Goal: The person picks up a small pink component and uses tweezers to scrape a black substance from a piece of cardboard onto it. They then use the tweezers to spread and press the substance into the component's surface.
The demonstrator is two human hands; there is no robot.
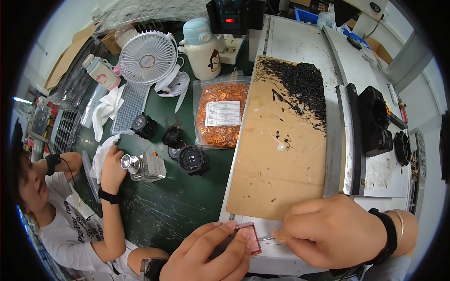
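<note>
At the near edge of the bench, my left hand (211,253) pinches a small flat reddish, see-through square piece (254,243) between its fingers. My right hand (328,229) is closed, its fingers curled round a thin metal tool (266,239) whose exposed end points at the square piece. Most of that tool is hidden in my fist, so its exact kind does not show. Just beyond both hands lies a brown cardboard sheet (276,182), with a heap of small black scraps (302,86) at its far end.
Left of the cardboard are a bag of orange parts (222,112), black round housings (193,159) and a glass dispenser bottle (145,167). A white fan (147,61) and a flask (200,49) stand farther back. A black fixture (375,122) is at right; another person's hand (112,166) rests at left.
</note>
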